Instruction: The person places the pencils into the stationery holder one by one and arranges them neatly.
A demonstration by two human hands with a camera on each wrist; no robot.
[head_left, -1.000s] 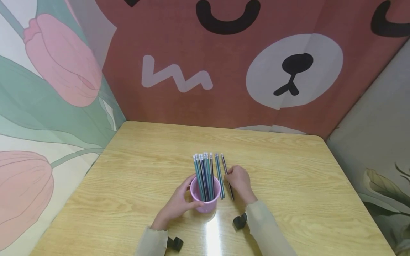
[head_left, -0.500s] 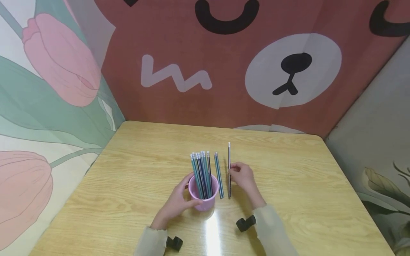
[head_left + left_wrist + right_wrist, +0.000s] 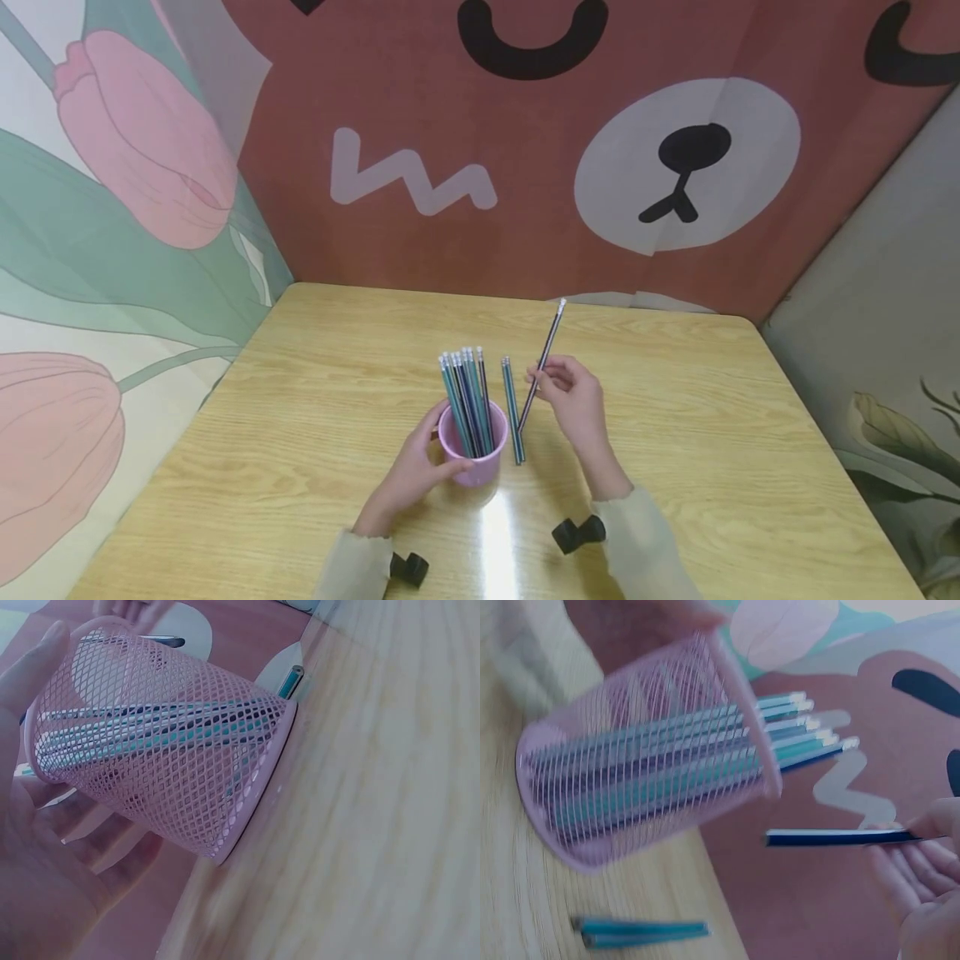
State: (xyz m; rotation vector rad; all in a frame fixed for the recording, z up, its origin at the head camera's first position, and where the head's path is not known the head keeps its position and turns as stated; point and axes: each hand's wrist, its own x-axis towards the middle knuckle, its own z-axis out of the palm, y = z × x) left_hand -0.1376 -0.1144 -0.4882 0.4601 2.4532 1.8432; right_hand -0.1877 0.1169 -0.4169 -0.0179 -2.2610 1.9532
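A pink mesh pencil cup (image 3: 478, 475) stands on the table, holding several teal and dark pencils (image 3: 463, 398) with their white eraser ends up. My left hand (image 3: 411, 477) grips it from the left, thumb at the near side of the rim and fingers round the far side. To the right of the cup, my right hand (image 3: 581, 408) pinches a dark pencil (image 3: 552, 331) by its middle. This pencil is tilted, eraser end up and to the right; its lower end (image 3: 780, 838) hangs beside the cup in the right wrist view. Two teal pencils (image 3: 512, 404) lie side by side between cup and right hand.
The wooden table (image 3: 360, 358) meets a wall covering (image 3: 420, 258) with a cartoon animal print at its back edge. A flower-print covering (image 3: 150, 208) hangs at the left. Black wrist devices (image 3: 579, 533) sit below each sleeve.
My right hand has lifted the dark pencil from the table and tilted it, its eraser end swinging up and right. The cup has shifted slightly left and away under my left hand.
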